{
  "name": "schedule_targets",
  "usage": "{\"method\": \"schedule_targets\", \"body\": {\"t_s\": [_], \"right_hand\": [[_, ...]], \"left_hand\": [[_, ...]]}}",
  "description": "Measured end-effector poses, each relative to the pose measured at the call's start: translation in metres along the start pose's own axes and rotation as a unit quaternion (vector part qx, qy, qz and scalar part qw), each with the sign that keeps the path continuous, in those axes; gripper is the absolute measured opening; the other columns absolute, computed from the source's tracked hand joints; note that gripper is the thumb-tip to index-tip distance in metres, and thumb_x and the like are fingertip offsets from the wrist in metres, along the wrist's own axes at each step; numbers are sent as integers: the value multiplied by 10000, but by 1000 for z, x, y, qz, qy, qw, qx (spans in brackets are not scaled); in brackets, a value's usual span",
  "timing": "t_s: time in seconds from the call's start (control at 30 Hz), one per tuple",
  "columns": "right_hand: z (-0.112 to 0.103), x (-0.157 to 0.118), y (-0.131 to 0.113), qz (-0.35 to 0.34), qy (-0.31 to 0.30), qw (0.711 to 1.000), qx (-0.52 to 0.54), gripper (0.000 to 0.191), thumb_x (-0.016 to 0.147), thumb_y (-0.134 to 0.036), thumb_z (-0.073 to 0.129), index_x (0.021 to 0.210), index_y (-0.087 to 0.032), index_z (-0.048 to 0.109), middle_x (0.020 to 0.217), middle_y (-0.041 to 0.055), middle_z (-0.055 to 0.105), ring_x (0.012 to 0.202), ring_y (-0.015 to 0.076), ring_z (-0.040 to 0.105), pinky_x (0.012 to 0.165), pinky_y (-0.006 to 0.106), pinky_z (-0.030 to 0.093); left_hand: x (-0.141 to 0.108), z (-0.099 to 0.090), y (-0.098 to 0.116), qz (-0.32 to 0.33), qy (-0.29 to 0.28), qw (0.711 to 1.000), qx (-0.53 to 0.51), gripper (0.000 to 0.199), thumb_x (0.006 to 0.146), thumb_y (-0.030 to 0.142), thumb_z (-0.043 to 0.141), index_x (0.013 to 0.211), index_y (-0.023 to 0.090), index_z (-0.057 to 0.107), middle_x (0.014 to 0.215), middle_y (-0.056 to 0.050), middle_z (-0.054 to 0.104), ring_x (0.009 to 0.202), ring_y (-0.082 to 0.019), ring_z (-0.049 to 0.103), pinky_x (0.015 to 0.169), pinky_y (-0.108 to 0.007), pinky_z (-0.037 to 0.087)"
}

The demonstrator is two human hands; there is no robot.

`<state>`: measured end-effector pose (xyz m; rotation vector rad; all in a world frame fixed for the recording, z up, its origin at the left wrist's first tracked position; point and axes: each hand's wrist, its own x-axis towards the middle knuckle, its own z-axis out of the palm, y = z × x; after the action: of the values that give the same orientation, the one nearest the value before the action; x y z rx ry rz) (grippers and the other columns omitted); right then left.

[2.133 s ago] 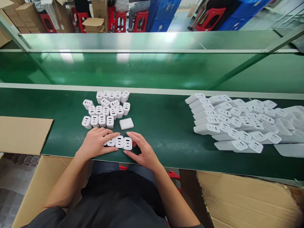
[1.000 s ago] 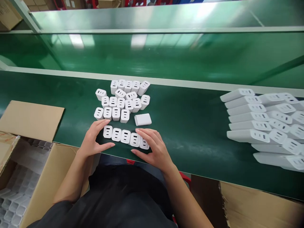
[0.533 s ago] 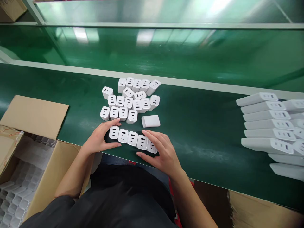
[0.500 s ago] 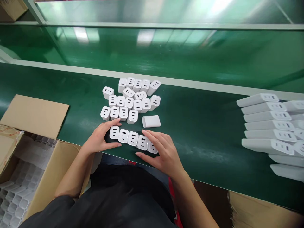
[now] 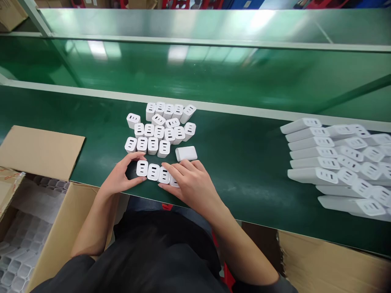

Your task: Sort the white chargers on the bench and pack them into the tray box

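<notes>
Bracketing the near row of white chargers (image 5: 153,172) on the green bench (image 5: 244,179), my left hand (image 5: 121,175) curves open around its left end; my right hand (image 5: 190,181), partly closed, covers its right end, grip unclear.

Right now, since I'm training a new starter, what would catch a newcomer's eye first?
The mass of white USB chargers at the right of the green bench stands out first. Next come the left hand and right hand at opposite ends of a short charger row by the front edge.
</notes>
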<state>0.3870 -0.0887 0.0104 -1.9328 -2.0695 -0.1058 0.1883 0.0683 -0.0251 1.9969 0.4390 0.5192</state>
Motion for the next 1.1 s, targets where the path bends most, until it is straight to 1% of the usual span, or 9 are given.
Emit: {"method": "schedule_targets", "body": {"t_s": [0.17, 0.3, 0.43, 0.57, 0.7, 0.8, 0.93, 1.03, 1.1], "right_hand": [[-24, -6, 5, 22, 102, 988, 113, 431, 904, -452, 680, 1215, -159, 627, 1011, 69, 747, 867, 210, 628, 758, 356, 431], [-48, -38, 28, 136, 211, 957, 147, 419, 888, -463, 688, 1233, -235, 621, 1050, 77, 727, 853, 219, 633, 728, 352, 497], [-55, -90, 52, 228, 214, 947, 78, 405, 884, -464, 680, 1222, -248, 625, 1025, 72, 718, 817, 222, 636, 716, 362, 525], [-51, -139, 64, 274, 187, 943, 8, 402, 904, -481, 648, 1218, -231, 619, 993, 75, 714, 843, 235, 642, 751, 377, 537], [-41, -170, 69, 307, 167, 936, -29, 425, 919, -513, 611, 1227, -220, 619, 981, 82, 715, 845, 246, 639, 776, 397, 534], [-32, -179, 73, 323, 161, 932, -44, 434, 928, -511, 597, 1225, -197, 624, 994, 90, 721, 870, 251, 627, 785, 395, 529], [-27, -170, 74, 329, 141, 931, -71, 541, 904, -529, 620, 1312, -175, 589, 1146, 128, 690, 987, 282, 613, 831, 425, 529], [-25, -152, 69, 306, 135, 937, -97, 691, 876, -556, 649, 1441, -186, 500, 1387, 164, 570, 1198, 317, 555, 971, 468, 496], [-22, -140, 64, 276, 121, 948, -106, 598, 920, -522, 606, 1437, -233, 520, 1469, 134, 522, 1289, 306, 513, 1031, 456, 467]], "left_hand": [[-11, -9, -3, 9, 100, 993, -56, 563, 767, 265, 814, 1251, 261, 526, 1158, -60, 613, 1092, -225, 619, 947, -364, 523], [-6, -19, 26, 51, 203, 978, -19, 560, 758, 268, 815, 1230, 273, 515, 1159, -56, 606, 1075, -226, 630, 891, -358, 547], [36, 5, 86, 126, 48, 983, 121, 504, 804, 326, 776, 1243, 285, 531, 1172, -50, 631, 1097, -247, 609, 932, -393, 528], [95, 69, 126, 236, -170, 932, 214, 411, 858, 249, 682, 1239, 260, 528, 1110, -32, 660, 1032, -237, 615, 856, -352, 517], [143, 139, 126, 245, -341, 873, 247, 469, 795, 156, 679, 1225, 239, 512, 1148, -30, 671, 1060, -242, 633, 812, -315, 497], [164, 169, 115, 213, -408, 848, 262, 505, 798, 180, 675, 1263, 228, 484, 1135, -36, 683, 1023, -237, 659, 786, -299, 489], [172, 171, 103, 229, -419, 850, 224, 639, 784, 205, 677, 1372, 230, 429, 1300, -75, 638, 1069, -232, 667, 826, -296, 505], [168, 152, 100, 240, -370, 874, 205, 717, 780, 221, 672, 1442, 239, 397, 1447, -99, 536, 1127, -237, 656, 911, -320, 513], [160, 132, 100, 233, -336, 888, 210, 694, 834, 286, 644, 1472, 256, 373, 1460, -90, 522, 1146, -240, 650, 943, -342, 520]]}}
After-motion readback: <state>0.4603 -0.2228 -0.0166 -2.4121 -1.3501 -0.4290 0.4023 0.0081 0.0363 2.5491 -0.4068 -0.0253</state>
